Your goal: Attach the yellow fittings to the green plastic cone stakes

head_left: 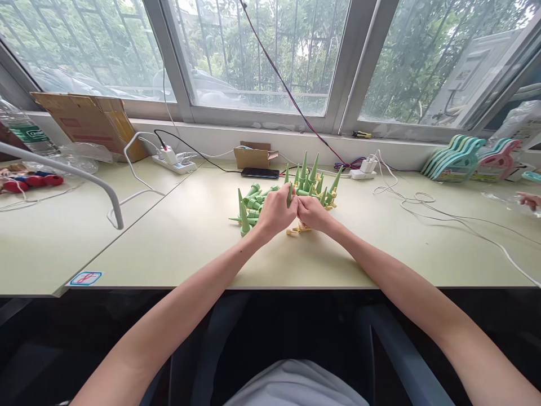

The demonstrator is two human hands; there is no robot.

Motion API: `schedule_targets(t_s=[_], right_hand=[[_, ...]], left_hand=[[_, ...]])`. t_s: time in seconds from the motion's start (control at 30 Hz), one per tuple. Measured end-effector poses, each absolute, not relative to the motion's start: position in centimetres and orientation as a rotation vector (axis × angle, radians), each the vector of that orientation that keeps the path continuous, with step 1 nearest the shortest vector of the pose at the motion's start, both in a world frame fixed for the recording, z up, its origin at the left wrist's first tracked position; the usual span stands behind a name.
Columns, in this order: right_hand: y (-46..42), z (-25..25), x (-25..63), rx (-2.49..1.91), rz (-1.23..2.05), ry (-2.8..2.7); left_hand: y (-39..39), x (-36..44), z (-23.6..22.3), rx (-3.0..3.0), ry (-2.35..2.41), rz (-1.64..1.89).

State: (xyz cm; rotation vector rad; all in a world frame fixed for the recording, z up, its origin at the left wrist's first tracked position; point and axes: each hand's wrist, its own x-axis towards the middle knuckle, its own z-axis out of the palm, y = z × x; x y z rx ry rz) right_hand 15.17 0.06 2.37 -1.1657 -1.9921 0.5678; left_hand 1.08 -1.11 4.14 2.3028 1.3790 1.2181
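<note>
My left hand [275,212] is closed around a green pointed cone [289,194], whose tip sticks up out of the fist. Against it presses my right hand [313,213], its fingers curled together; whatever is in them is hidden. Several loose green cones [253,203] lie heaped to the left of the hands, and one green cone [244,221] stands upright at the near side. Behind and right of my hands, more green cones [313,171] stand point up, with small yellow parts [333,197] at their bases. A few small yellow pieces [291,232] lie just below my hands.
At the back are a black phone [260,173], a small open carton [253,155] and power strips [175,164]. White cables [422,200] cross the right side, before stacked plastic hangers [454,158]. A metal tube [97,183] arches in at left. Another person's hand [529,200] shows at far right.
</note>
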Motion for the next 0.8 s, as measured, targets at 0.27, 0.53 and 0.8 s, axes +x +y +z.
schedule_targets(t_s=[0.27,0.53,0.8], right_hand=[[0.08,2.42,15.26,-1.176,0.562,-2.013],[0.29,2.05,15.31,-1.172,0.557,-2.007],[0.23,2.13,15.33,-1.172,0.573,-2.001]], left_hand=[[-1.22,1.07,4.21,2.323,1.397,1.173],[-1.33,1.09,4.38,2.354,1.395,1.150],[-1.30,1.07,4.26,2.374,1.402,1.146]])
